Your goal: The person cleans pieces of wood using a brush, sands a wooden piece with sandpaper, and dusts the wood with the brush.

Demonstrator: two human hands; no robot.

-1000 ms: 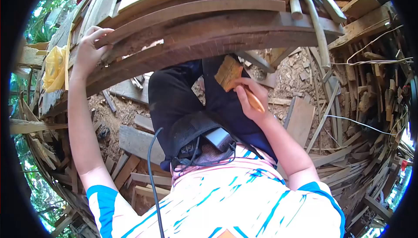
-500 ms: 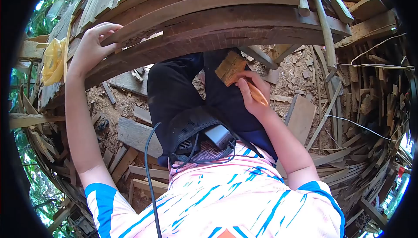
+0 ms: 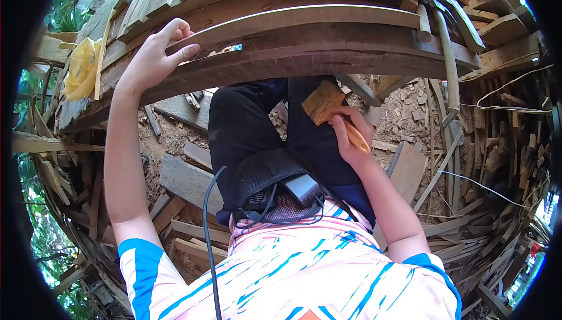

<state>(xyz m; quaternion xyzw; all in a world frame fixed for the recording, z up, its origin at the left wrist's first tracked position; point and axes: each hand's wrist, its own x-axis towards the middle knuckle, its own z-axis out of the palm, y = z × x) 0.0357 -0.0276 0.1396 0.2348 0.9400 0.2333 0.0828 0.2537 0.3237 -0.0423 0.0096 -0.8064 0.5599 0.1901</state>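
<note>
A long wooden strip point(image 3: 304, 16) stands on edge along the near side of a wooden bench point(image 3: 281, 59). At its left end, my left hand point(image 3: 157, 56) is closed on it, with curled fingers on the far side and the thumb on the near side. My right hand point(image 3: 354, 135) grips a wide, flat paintbrush point(image 3: 323, 102) by its orange handle. The bristle end is held over my dark trousers, below the bench edge and apart from the strip.
A hammer-like tool with a wooden handle point(image 3: 448, 62) hangs over the bench's right side. A yellow plastic bag point(image 3: 84, 68) is at the left. Wood offcuts point(image 3: 187, 179) and shavings cover the ground. A black cable point(image 3: 208, 232) runs down from my waist pouch point(image 3: 263, 179).
My left hand has shifted right along the strip, its fingers more curled. The paintbrush stays in my right hand in much the same pose. The whole view has moved slightly.
</note>
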